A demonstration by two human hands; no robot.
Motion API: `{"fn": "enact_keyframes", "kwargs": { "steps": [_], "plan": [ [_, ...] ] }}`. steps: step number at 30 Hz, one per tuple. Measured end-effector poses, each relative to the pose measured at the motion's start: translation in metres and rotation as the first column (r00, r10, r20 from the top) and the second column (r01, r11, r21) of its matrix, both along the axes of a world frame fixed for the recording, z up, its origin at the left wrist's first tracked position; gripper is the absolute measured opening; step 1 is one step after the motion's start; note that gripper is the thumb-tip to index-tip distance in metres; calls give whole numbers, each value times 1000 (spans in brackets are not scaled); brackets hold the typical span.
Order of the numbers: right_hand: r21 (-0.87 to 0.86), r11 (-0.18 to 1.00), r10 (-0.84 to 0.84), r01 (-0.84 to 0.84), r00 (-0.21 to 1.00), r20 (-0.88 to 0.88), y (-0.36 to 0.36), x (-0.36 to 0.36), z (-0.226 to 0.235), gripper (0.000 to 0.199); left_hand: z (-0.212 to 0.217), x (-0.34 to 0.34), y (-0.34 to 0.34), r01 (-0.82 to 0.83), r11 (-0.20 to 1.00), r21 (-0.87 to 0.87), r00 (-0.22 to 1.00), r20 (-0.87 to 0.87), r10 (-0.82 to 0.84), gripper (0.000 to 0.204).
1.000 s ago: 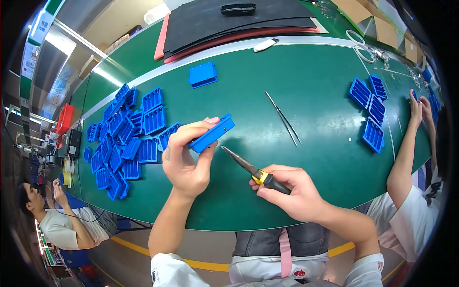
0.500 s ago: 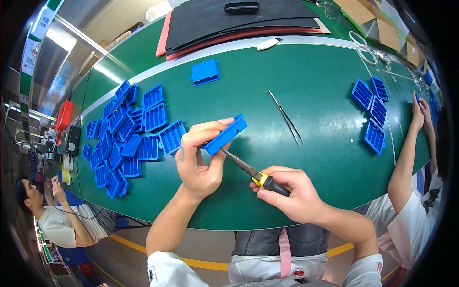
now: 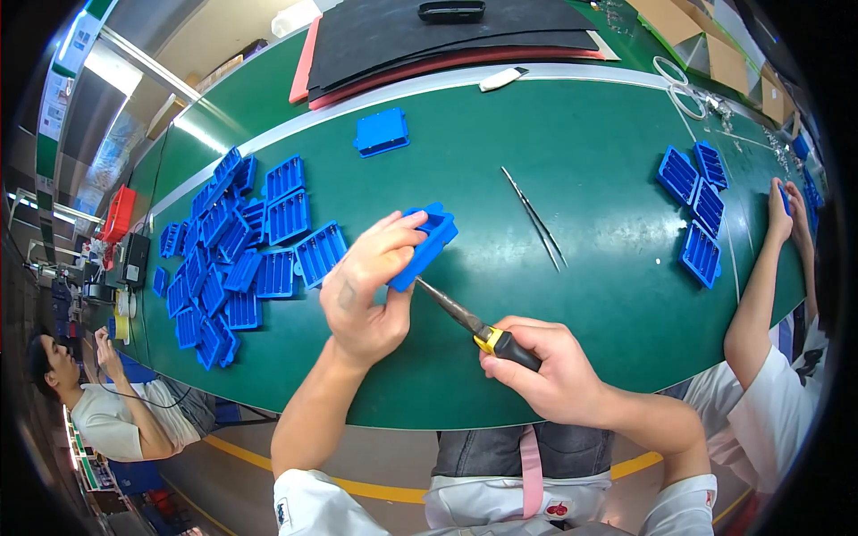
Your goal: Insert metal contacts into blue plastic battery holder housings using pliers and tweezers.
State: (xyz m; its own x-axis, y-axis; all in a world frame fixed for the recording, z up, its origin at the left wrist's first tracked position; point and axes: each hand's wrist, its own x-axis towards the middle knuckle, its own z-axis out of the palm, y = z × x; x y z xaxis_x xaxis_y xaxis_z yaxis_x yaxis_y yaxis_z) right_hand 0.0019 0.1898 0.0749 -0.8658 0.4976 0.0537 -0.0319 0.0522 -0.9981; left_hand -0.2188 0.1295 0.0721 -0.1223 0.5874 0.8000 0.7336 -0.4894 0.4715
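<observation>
My left hand (image 3: 365, 299) is closed round a blue plastic battery holder (image 3: 431, 246), held tilted above the green table. Its hollow side partly shows; the fingers hide the rest. My right hand (image 3: 550, 364) grips long-nose pliers (image 3: 465, 319) by their black and yellow handle. The tip of the pliers is at the lower edge of the holder, beside my left thumb; whether it touches cannot be made out. To the left lies a heap of similar blue holders (image 3: 234, 230) with long slots.
Metal tweezers (image 3: 534, 219) lie right of centre. Farther off are a single blue case (image 3: 382, 132), a white-handled tool (image 3: 503, 79) and stacked black sheets (image 3: 375, 49). Several blue holders (image 3: 700, 243) lie at right, near a co-worker's arms (image 3: 760, 295). Another person (image 3: 116, 411) sits at left.
My left hand has turned the battery holder, so its hollow side shows where its narrow edge faced up before. The pliers have hardly moved.
</observation>
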Motion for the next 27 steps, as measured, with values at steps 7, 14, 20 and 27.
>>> {"fn": "enact_keyframes", "kwargs": {
  "steps": [7, 14, 20, 27],
  "plan": [
    [-301, 953, 134, -35, 939, 317, 1, 6, 22, 21, 19, -18, -5, -75, 993, 96, 800, -588, 117, 24],
    [-629, 777, 223, -19, 943, 247, 14, 7, 47, 22, 16, -17, -7, -110, 989, 98, 913, -384, 139, 29],
    [735, 676, -136, -56, 970, 199, 32, 17, 20, 20, 6, -7, -4, -29, 999, -18, 990, 136, 31, 29],
    [922, 387, -197, -26, 974, 110, 26, 6, 12, 21, 3, 1, -11, 89, 946, -313, 806, 580, 116, 30]
  ]
}}
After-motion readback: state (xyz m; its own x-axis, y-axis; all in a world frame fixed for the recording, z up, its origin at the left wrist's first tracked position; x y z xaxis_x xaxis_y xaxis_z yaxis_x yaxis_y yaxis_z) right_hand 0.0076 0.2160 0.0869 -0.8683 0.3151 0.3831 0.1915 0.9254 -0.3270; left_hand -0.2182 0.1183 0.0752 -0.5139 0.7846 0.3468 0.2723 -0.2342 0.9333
